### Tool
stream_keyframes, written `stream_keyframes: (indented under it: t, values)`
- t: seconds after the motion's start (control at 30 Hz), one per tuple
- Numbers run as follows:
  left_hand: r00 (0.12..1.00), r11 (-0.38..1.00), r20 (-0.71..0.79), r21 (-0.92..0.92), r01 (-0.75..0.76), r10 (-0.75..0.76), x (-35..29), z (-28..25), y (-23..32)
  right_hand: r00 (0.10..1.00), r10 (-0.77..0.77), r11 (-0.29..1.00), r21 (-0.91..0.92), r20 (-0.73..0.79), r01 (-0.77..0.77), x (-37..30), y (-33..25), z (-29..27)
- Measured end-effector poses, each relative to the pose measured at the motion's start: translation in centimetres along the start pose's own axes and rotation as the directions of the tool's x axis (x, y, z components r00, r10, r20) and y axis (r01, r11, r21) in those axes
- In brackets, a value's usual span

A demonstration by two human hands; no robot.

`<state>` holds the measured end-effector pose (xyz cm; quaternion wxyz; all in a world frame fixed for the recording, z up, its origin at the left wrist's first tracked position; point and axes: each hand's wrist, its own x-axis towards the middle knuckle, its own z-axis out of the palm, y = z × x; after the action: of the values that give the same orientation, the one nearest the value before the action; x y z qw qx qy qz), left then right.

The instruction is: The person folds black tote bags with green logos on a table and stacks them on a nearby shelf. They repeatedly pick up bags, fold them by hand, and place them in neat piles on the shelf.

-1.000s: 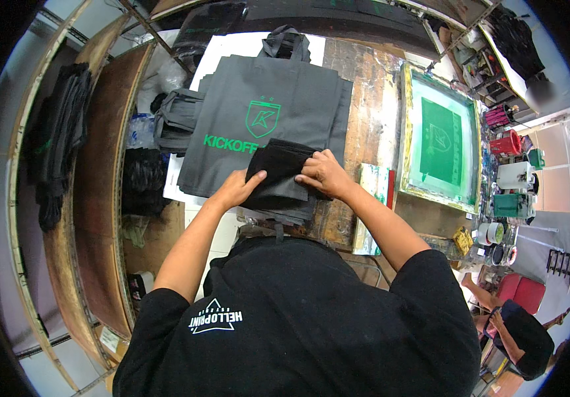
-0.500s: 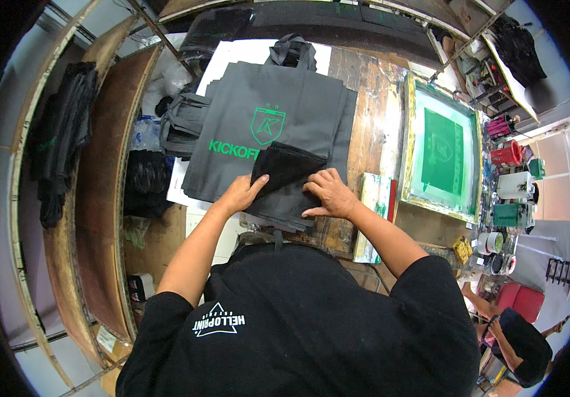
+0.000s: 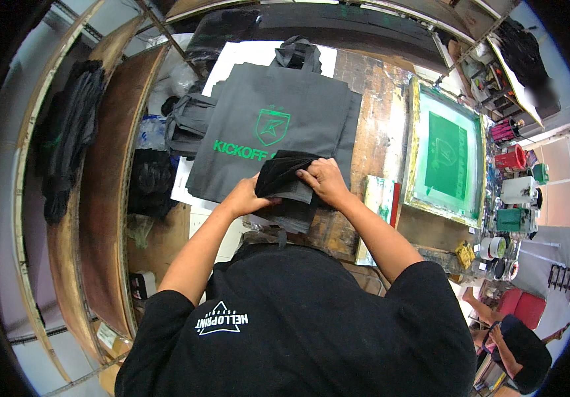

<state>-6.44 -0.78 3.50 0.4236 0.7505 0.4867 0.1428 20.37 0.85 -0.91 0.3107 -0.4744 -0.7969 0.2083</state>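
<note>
My left hand [image 3: 243, 198] grips the left edge of a folded black fabric bag [image 3: 278, 173], thumb low on its near side. My right hand [image 3: 325, 182] pinches the bag's right edge between thumb and bent fingers. Between them the fabric is bent up, so its layers show. More dark folded fabric [image 3: 291, 218] lies just beneath, near the table's front edge. Beyond my hands is a flat pile of dark grey tote bags [image 3: 252, 92]. The top one bears a green shield and green lettering, partly covered by the held fabric, and its handles [image 3: 296, 53] point away from me.
Right of the pile, a screen-printing frame [image 3: 445, 152] with green mesh lies on the wooden table [image 3: 379, 99]. A paint-marked board [image 3: 379, 218] is beside my right forearm. Wooden racks [image 3: 110, 198] stand at left. Paint containers [image 3: 513, 188] and another person [image 3: 522, 354] are at right.
The black bag's near right part has been lifted and bent upward. My right hand has risen slightly and closed on its edge; my left thumb has shifted lower. The view has moved slightly.
</note>
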Motion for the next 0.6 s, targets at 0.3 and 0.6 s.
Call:
stream_keyframes:
  t: [0.3,0.6]
  values:
    - [0.992,0.992,-0.040,-0.046,0.118,-0.120,0.8,0.7,-3.0,0.923,-0.340,0.925,-0.112,0.178,0.363,-3.3,-3.1,-2.1]
    - [0.993,0.992,-0.077,0.079,0.100,-0.094,0.9,1.5,-4.8,0.934,-0.316,0.941,-0.075,0.168,0.331,-2.0,-0.9,0.2]
